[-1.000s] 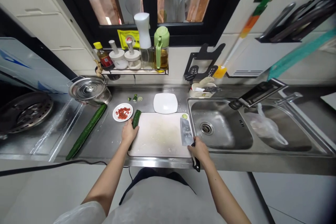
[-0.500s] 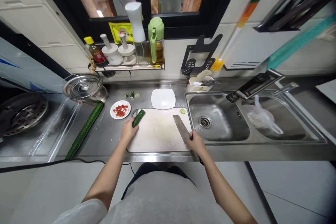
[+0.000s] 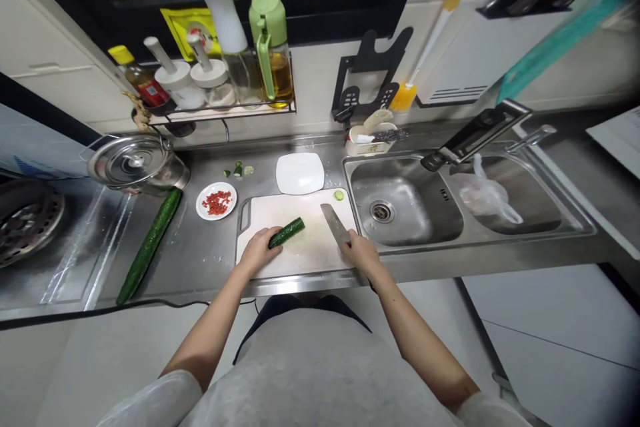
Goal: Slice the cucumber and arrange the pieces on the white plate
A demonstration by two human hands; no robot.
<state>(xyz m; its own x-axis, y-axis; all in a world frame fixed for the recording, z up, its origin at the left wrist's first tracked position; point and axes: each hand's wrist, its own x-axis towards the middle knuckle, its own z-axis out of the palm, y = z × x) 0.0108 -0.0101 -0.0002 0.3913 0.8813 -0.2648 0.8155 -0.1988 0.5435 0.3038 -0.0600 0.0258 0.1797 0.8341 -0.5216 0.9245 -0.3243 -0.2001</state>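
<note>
At the centre of the frame, the short cucumber piece [image 3: 287, 233] lies slantwise over the white cutting board [image 3: 310, 261]. The left hand [image 3: 260, 252] has its fingers curled around the piece's lower-left end. Right of centre, the right hand [image 3: 362, 255] is clenched on the handle of a knife [image 3: 334, 223], its blade angled toward the upper left over the board, apart from the cucumber piece. A pale green slice [image 3: 339, 195] sits at the board's upper-right corner.

Just above the board is a white dish [image 3: 300, 173]; to its left, a round plate [image 3: 201, 208] carries chopped red bits [image 3: 218, 201]. A long cucumber [image 3: 150, 247] lies on the counter at the lower left.

In the upper left, a yellow-capped bottle [image 3: 144, 81] wears a red label, its print too small to read. Behind the shelf jars, a yellow packet [image 3: 175, 28] bears a round mark, also illegible.
</note>
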